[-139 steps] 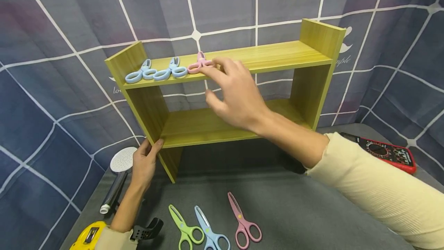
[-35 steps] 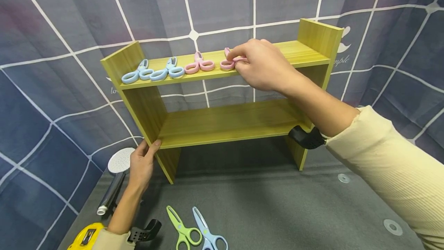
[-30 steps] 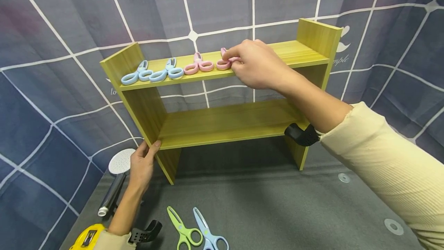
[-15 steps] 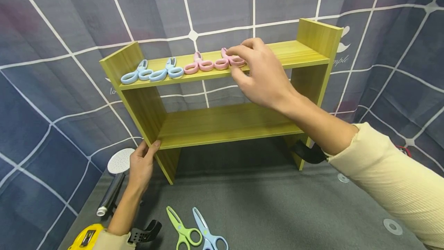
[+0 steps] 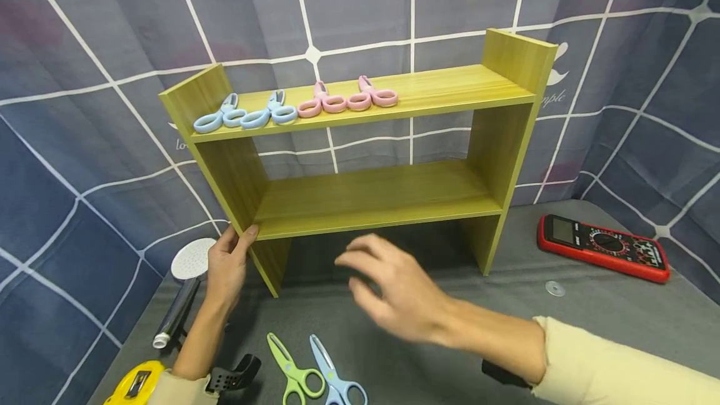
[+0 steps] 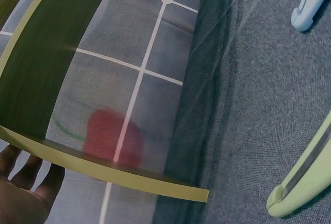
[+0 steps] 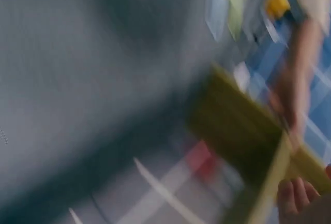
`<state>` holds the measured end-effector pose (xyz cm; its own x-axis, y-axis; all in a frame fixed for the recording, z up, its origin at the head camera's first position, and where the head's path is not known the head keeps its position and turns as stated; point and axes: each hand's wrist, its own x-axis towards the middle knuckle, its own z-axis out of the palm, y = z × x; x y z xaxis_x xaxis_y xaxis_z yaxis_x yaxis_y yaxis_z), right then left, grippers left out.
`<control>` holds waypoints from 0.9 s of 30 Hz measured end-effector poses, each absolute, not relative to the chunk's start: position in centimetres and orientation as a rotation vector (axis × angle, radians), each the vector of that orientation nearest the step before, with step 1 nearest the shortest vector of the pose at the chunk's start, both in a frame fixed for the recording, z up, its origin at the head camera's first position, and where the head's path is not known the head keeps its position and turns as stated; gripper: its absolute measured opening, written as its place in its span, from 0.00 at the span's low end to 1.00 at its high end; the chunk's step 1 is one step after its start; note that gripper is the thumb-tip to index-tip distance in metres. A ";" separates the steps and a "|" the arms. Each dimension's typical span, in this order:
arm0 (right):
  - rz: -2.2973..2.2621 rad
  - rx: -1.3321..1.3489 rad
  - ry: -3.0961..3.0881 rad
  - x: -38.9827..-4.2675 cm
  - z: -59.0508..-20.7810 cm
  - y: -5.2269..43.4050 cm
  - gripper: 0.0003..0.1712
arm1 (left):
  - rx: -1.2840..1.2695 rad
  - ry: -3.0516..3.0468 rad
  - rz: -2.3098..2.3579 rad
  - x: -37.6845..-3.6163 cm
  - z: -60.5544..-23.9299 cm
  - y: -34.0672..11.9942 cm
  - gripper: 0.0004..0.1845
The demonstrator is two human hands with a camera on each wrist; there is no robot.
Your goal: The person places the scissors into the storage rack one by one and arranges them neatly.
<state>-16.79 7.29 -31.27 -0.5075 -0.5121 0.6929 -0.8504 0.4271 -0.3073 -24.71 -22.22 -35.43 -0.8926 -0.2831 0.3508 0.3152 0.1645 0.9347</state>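
My left hand (image 5: 227, 264) grips the left side panel of a yellow wooden shelf (image 5: 382, 199), thumb at the lower board's front corner. In the left wrist view its fingers (image 6: 28, 169) lie against the panel's outer side. Two blue scissors (image 5: 222, 114) (image 5: 270, 110) and two pink scissors (image 5: 322, 101) (image 5: 371, 94) lie in a row on the top board. My right hand (image 5: 399, 292), holding nothing, is in front of the shelf, low over the grey table, fingers loosely bent. Left of it, green scissors (image 5: 294, 370) and another pair of blue scissors (image 5: 333, 374) lie on the table.
To the right lies a red multimeter (image 5: 604, 249) with a clear disc (image 5: 554, 289) near it. At the left are a shower head (image 5: 188, 267) and a yellow tape measure (image 5: 135, 383). A tile-patterned curtain (image 5: 365, 11) hangs behind the shelf.
My right hand took the pink scissors from the table, set them fourth in the top row, let go, and came down towards the table. My left hand stays on the side panel.
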 end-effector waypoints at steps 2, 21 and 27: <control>0.881 1.198 -2.320 -15.7 -34.3 6.5 0.19 | -0.024 -1.999 -1.778 -24.6 -35.3 -22.3 0.20; 0.163 1.600 -2.595 -13.4 -41.8 4.0 0.23 | -0.113 -2.017 -1.746 -24.4 -35.1 -22.7 0.20; 0.260 1.620 -2.655 -13.6 -42.1 3.4 0.15 | -0.104 -2.022 -1.720 -24.4 -35.1 -22.8 0.20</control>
<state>-13.55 3.40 -42.06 -0.4609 -0.8813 0.1037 -0.8847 0.4473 -0.1311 -24.40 -22.81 -35.15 -0.8819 -0.2457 0.4024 0.3576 0.2075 0.9105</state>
